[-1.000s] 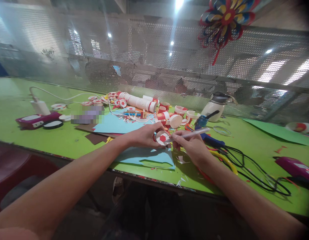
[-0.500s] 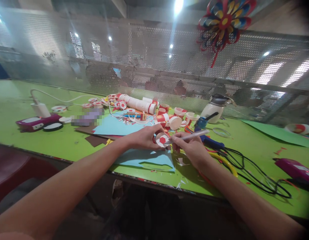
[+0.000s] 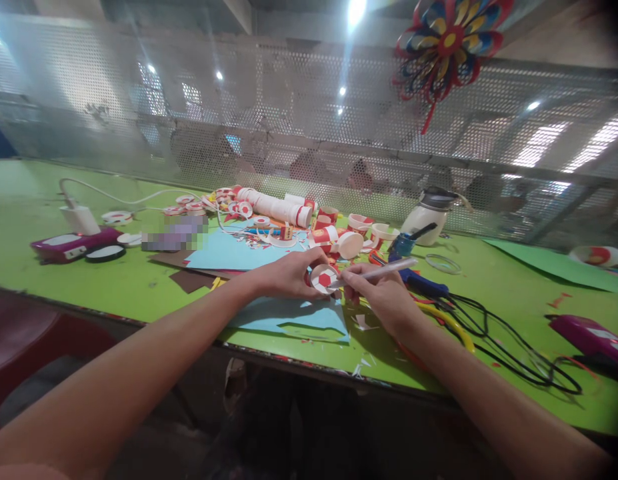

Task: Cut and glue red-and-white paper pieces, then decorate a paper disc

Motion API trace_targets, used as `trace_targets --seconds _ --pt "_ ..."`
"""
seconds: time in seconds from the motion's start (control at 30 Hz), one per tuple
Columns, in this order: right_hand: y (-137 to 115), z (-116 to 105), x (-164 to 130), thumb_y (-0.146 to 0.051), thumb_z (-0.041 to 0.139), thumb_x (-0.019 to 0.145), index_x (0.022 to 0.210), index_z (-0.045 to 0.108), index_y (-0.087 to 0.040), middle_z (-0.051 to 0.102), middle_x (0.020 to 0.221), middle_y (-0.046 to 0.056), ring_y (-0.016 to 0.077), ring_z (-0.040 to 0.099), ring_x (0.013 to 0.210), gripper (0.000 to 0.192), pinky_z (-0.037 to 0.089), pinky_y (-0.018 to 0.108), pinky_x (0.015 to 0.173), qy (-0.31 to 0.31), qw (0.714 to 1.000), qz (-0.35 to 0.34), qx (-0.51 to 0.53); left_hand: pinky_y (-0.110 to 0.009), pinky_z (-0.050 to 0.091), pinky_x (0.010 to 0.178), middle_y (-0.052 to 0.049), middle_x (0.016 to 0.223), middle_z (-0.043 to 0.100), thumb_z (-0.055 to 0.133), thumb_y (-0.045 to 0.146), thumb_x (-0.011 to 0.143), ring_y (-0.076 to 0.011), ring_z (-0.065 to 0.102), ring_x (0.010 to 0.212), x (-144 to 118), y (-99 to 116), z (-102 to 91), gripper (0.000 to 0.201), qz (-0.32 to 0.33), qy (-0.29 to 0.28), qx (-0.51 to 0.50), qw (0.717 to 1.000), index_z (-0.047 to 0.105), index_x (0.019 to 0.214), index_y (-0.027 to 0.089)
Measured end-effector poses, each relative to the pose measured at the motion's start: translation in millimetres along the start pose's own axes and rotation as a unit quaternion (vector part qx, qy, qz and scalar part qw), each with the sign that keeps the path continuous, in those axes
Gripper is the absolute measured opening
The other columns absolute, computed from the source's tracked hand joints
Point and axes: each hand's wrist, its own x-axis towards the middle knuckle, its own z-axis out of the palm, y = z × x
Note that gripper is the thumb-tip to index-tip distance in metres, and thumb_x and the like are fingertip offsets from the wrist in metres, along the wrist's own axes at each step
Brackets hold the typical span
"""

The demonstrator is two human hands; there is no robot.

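Note:
My left hand (image 3: 287,273) holds a small red and white paper cup (image 3: 323,278) with its round bottom facing me, low over a light blue paper sheet (image 3: 293,315) on the green table (image 3: 139,283). My right hand (image 3: 381,293) grips a white pen (image 3: 383,270) with its tip against the cup's bottom. The two hands nearly touch at the cup.
Behind the hands lie a stack of paper cups (image 3: 276,205), loose cups and cut rings, another blue sheet (image 3: 233,250), a white pot (image 3: 429,215), a blue-handled tool (image 3: 426,285) and black cables (image 3: 509,347). Purple devices sit at the left (image 3: 69,245) and right (image 3: 589,337). A perforated screen backs the table, a paper pinwheel (image 3: 449,43) above.
The view shifted slightly. The hands stayed together on the cup, with the pen tip still at its bottom.

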Motion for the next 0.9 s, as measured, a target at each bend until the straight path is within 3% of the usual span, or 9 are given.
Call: trace_targets --seconds 0.9 --pt "-3.3 0.2 -0.4 -0.033 0.059 0.076 0.065 0.061 -0.017 0.056 0.049 -0.003 0.0087 0.047 0.045 0.019 0.040 0.024 0.047 -0.014 1.000 0.017 0.011 -0.030 0.046 0.068 -0.007 0.095 0.065 0.068 0.040 0.069 -0.0184 0.060 0.079 0.7 7.0 -2.1 0.046 -0.035 -0.012 -0.005 0.999 0.053 0.106 0.018"
